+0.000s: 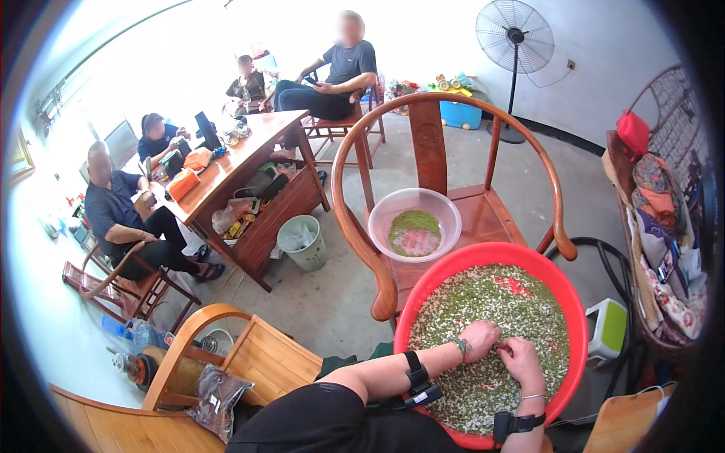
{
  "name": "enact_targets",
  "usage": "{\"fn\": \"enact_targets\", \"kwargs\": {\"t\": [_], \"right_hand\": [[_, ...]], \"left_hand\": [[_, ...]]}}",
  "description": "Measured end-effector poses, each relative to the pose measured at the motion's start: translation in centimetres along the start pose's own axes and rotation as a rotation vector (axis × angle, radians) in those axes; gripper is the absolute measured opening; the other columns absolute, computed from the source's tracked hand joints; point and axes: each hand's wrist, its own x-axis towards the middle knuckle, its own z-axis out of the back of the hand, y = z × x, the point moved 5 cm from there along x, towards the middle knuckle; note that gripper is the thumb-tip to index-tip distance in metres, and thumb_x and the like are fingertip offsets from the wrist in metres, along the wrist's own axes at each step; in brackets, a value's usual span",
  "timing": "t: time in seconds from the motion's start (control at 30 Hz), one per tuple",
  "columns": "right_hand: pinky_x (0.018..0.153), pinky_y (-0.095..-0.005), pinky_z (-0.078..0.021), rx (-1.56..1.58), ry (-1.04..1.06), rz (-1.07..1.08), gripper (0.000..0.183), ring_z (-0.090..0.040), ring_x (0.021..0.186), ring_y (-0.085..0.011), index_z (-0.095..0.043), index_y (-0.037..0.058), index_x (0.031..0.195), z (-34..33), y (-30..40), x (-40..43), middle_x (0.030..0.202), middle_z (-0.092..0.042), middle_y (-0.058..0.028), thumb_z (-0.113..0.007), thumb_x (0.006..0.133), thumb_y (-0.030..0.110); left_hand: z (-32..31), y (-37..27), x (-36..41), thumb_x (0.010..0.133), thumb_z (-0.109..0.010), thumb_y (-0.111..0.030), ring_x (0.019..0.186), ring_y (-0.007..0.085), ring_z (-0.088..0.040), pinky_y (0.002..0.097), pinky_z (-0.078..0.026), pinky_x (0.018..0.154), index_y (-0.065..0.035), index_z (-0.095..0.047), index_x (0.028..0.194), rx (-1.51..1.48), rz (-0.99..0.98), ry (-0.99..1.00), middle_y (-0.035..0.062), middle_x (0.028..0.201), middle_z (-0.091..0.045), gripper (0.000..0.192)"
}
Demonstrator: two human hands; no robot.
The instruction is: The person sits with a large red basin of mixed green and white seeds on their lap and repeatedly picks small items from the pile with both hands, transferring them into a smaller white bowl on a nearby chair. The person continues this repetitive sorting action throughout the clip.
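Observation:
A large red plastic basin point(578, 340) holds a spread of small green and whitish pieces, with red bottom showing in a few spots. My left hand point(480, 341), with a beaded bracelet at its wrist, rests low over the pieces near the basin's middle, fingers bent. Close to its right is my right hand point(520, 358), thumb and fingertips drawn together at the pieces. Whether either hand pinches anything is too small to tell. Behind the basin, a translucent plastic bowl point(380, 240) with small green pieces stands on the seat of a wooden armchair point(493, 212).
A wooden bench point(272, 351) with a plastic bag point(218, 396) is at lower left. A green-and-white stool point(609, 331) and wicker seat point(634, 266) stand right. Several people sit around a wooden table point(243, 161); a waste bin point(303, 249) and pedestal fan point(512, 73) stand beyond.

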Motion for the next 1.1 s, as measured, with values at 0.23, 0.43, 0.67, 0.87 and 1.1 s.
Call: {"fn": "enact_targets", "kwargs": {"t": [0.23, 0.43, 0.67, 0.87, 1.1], "right_hand": [[0.061, -0.0378, -0.0496, 0.058, 0.009, -0.02, 0.011, -0.063, 0.065, -0.0274, -0.068, 0.0009, 0.085, 0.4, 1.4, 0.2, 0.075, -0.063, -0.0146, -0.07, 0.076, 0.008], [0.06, -0.0386, -0.0493, -0.018, 0.004, 0.043, 0.012, -0.062, 0.064, -0.0283, -0.068, 0.0005, 0.086, 0.1, 1.0, 0.3, 0.075, -0.063, -0.0153, -0.07, 0.076, 0.006], [0.059, -0.0354, -0.0493, 0.0, 0.009, 0.042, 0.012, -0.062, 0.063, -0.0253, -0.068, 0.0006, 0.084, -0.1, 1.6, 0.5, 0.075, -0.064, -0.014, -0.072, 0.073, 0.004], [0.058, -0.0354, -0.0492, -0.007, 0.005, 0.038, 0.011, -0.062, 0.063, -0.0254, -0.068, 0.0004, 0.083, 0.0, 2.0, 0.4, 0.074, -0.063, -0.0136, -0.071, 0.073, 0.004], [0.062, -0.0386, -0.0501, -0.003, 0.024, 0.007, 0.012, -0.063, 0.066, -0.029, -0.069, 0.0012, 0.086, 0.2, 1.6, 0.4, 0.076, -0.064, -0.0152, -0.071, 0.075, 0.007]], "left_hand": [[-0.2, 0.2, -0.3, 0.076, -0.064, -0.011, 0.089, 0.034, -0.061, 0.0436, -0.049, 0.079, -0.0029, -0.059, 0.083, -0.096, 0.012, -0.054, 0.0162, 0.087, -0.06, 0.012], [0.3, 0.1, -0.6, 0.074, -0.066, -0.01, 0.088, 0.0337, -0.061, 0.043, -0.049, 0.078, -0.0032, -0.059, 0.083, -0.113, 0.009, -0.049, 0.016, 0.088, -0.06, 0.013], [0.2, 0.4, -0.7, 0.072, -0.067, -0.01, 0.087, 0.0334, -0.061, 0.0429, -0.049, 0.078, -0.0035, -0.06, 0.082, -0.118, 0.019, -0.069, 0.0153, 0.087, -0.06, 0.014], [0.5, 0.2, -0.7, 0.073, -0.067, -0.01, 0.086, 0.0335, -0.061, 0.0428, -0.049, 0.077, -0.0035, -0.059, 0.079, -0.116, 0.02, -0.081, 0.0156, 0.085, -0.06, 0.011], [0.1, 0.3, -0.4, 0.077, -0.065, -0.014, 0.087, 0.0345, -0.061, 0.0433, -0.049, 0.077, -0.003, -0.06, 0.08, -0.104, 0.035, -0.057, 0.0164, 0.086, -0.06, 0.013]]}}
